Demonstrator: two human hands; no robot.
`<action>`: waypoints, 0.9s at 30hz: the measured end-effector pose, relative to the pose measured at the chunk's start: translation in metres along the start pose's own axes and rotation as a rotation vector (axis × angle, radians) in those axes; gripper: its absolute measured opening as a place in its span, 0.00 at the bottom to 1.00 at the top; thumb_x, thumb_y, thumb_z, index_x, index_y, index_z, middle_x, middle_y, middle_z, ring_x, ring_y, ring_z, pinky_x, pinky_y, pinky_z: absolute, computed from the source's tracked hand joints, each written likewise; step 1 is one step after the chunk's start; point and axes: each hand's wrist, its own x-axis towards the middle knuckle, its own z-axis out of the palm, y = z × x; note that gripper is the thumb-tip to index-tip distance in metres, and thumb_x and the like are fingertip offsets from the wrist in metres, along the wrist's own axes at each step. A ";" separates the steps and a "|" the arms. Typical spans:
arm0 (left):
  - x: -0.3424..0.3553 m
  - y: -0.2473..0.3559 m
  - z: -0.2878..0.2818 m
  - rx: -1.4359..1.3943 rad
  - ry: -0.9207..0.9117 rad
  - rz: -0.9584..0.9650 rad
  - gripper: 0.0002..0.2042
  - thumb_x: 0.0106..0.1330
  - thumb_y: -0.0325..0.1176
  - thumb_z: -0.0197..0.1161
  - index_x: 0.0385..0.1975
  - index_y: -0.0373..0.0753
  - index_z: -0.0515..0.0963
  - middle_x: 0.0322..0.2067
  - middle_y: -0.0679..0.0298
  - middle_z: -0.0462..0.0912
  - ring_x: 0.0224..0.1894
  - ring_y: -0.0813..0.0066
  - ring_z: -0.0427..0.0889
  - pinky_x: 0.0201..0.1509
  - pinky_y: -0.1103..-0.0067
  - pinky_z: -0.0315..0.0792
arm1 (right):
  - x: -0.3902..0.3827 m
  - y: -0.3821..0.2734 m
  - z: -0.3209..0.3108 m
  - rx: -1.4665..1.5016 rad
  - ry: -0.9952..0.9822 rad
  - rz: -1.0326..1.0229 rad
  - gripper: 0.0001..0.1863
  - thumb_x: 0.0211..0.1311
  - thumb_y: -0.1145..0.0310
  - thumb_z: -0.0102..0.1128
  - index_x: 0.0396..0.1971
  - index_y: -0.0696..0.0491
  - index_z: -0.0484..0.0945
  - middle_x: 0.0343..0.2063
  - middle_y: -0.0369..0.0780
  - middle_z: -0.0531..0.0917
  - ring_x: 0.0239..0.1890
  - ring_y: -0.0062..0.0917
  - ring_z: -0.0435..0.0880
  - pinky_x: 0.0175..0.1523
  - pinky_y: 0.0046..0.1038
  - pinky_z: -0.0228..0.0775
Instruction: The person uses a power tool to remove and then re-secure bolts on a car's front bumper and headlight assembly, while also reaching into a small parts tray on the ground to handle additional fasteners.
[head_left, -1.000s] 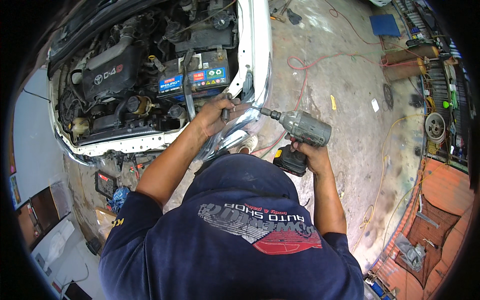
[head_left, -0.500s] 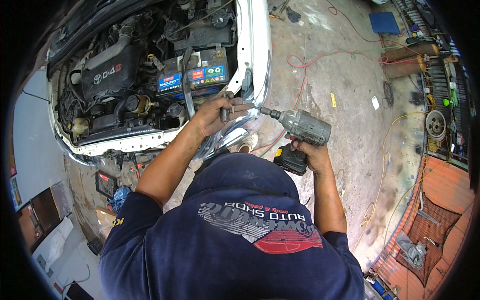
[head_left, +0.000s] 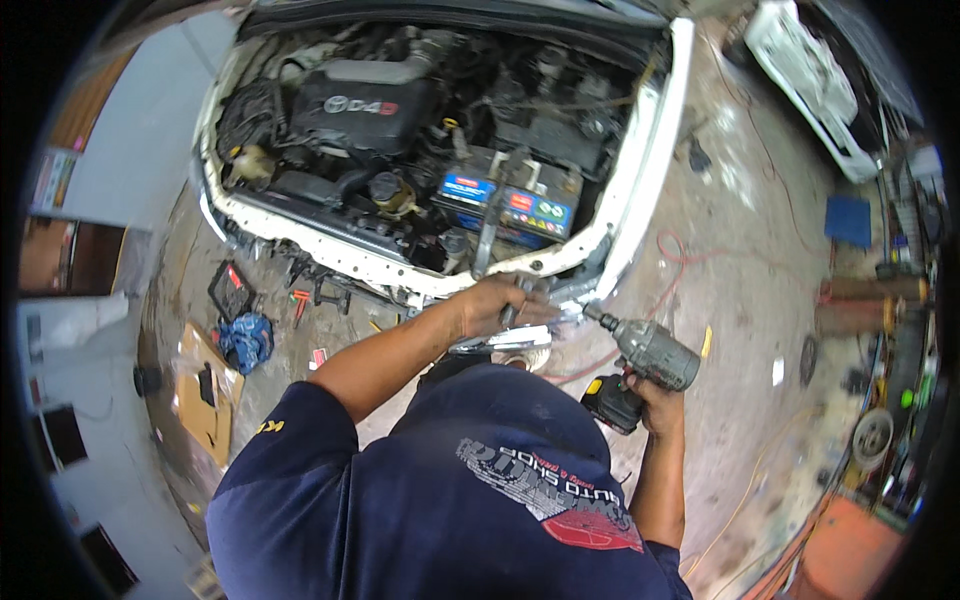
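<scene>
My right hand grips a grey cordless impact driver with a black and yellow battery. Its nose, fitted with a socket and thin bit, points left toward my left hand and the chrome trim at the car's front corner. My left hand holds a dark cylindrical metal piece beside that corner; its fingertips are blurred. Above my hands is the open engine bay, with a battery, a metal strap lying across it, an engine cover and the white front frame.
A white vehicle panel lies at the upper right, near a blue square, rolls or cylinders and a wheel rim. A red hose crosses the floor. Cardboard and a blue cloth lie at the left.
The view has swung, so the car and floor appear farther right and my hands lower. My left hand still holds the metal piece and my right the driver.
</scene>
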 end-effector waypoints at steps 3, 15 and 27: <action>-0.043 -0.023 -0.039 -0.079 0.085 0.114 0.27 0.59 0.14 0.53 0.62 0.29 0.65 0.57 0.42 0.75 0.65 0.43 0.78 0.72 0.61 0.75 | 0.032 -0.009 0.026 -0.066 -0.181 0.027 0.19 0.50 0.82 0.68 0.45 0.60 0.83 0.38 0.42 0.88 0.37 0.28 0.87 0.47 0.32 0.81; -0.289 -0.164 -0.118 -0.644 0.549 0.552 0.27 0.54 0.13 0.51 0.58 0.29 0.69 0.57 0.49 0.76 0.67 0.45 0.75 0.73 0.57 0.71 | 0.047 -0.009 0.238 -0.205 -0.699 0.175 0.26 0.46 0.77 0.75 0.50 0.60 0.80 0.37 0.43 0.85 0.33 0.28 0.83 0.40 0.31 0.78; -0.544 -0.198 -0.261 -0.774 0.689 0.664 0.18 0.53 0.17 0.57 0.46 0.35 0.78 0.41 0.60 0.81 0.44 0.65 0.83 0.42 0.73 0.79 | -0.013 0.087 0.527 -0.479 -0.891 0.257 0.23 0.49 0.80 0.70 0.49 0.61 0.81 0.37 0.43 0.86 0.33 0.29 0.84 0.41 0.31 0.77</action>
